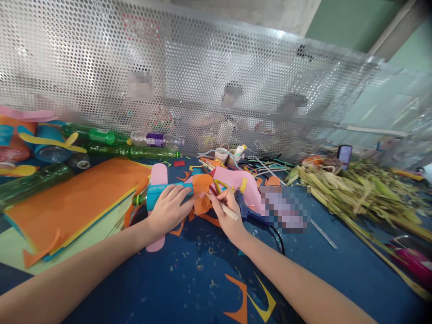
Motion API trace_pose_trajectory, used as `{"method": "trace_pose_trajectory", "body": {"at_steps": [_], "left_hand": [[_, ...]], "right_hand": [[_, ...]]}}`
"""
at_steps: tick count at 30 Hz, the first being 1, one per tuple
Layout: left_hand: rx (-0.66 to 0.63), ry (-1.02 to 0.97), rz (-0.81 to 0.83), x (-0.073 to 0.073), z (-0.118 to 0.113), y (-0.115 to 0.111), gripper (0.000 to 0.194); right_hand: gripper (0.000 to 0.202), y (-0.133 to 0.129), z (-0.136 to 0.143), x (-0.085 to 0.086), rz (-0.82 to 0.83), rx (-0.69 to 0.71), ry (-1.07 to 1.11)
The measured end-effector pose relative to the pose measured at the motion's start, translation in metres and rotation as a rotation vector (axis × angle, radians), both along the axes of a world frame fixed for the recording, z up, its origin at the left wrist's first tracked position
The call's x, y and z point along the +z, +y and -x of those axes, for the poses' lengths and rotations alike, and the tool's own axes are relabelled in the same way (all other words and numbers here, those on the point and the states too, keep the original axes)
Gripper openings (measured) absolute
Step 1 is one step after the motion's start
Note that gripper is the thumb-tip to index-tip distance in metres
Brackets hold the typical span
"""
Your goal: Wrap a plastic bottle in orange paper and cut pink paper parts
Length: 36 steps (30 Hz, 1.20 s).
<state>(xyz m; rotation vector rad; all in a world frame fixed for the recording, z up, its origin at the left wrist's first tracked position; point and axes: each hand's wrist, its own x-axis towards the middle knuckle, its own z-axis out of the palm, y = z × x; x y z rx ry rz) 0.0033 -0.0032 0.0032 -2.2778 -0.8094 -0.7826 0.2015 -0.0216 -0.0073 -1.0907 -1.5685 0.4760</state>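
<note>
Bottle craft [155, 196], blue-wrapped with pink strips, lies on bench [189, 279], left hand [171, 206] spread flat over it. Right hand [228, 215], right of bottle craft, grips a white stick [229, 210], tip at the craft's orange end piece [202, 191]. Orange sheets [77, 193] left of bottle craft.

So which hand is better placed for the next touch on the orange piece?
Probably the right hand: it holds a white pen-like tool, tip at the orange piece, while the left hand lies over the blue-wrapped bottle.
</note>
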Motion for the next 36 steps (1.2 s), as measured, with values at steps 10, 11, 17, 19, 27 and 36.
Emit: {"method": "trace_pose_trajectory", "body": {"at_steps": [10, 11, 17, 19, 27, 36], "left_hand": [[0.005, 0.005, -0.023, 0.0001, 0.0, -0.0001, 0.016], [0.004, 0.003, -0.021, 0.0001, -0.0002, -0.0001, 0.016], [-0.009, -0.014, -0.012, -0.0002, -0.001, 0.0004, 0.016], [-0.011, -0.018, -0.007, -0.0005, -0.0006, 0.0008, 0.017], [-0.001, -0.008, -0.027, 0.0002, -0.0008, 0.0011, 0.016], [0.009, 0.008, -0.017, -0.0014, 0.0014, 0.0003, 0.015]], "right_hand": [[0.019, -0.0002, 0.0003, -0.0012, 0.007, 0.016, 0.007], [0.019, -0.0005, 0.0003, -0.001, 0.011, 0.007, 0.009], [0.019, 0.0, -0.0001, -0.0002, 0.009, -0.017, 0.005], [0.019, 0.001, 0.0001, -0.0004, 0.003, 0.005, 0.007], [0.02, 0.0011, 0.0009, -0.0017, 0.008, 0.032, 0.023], [0.02, 0.0008, -0.0003, -0.0016, 0.005, -0.021, -0.004]]}}
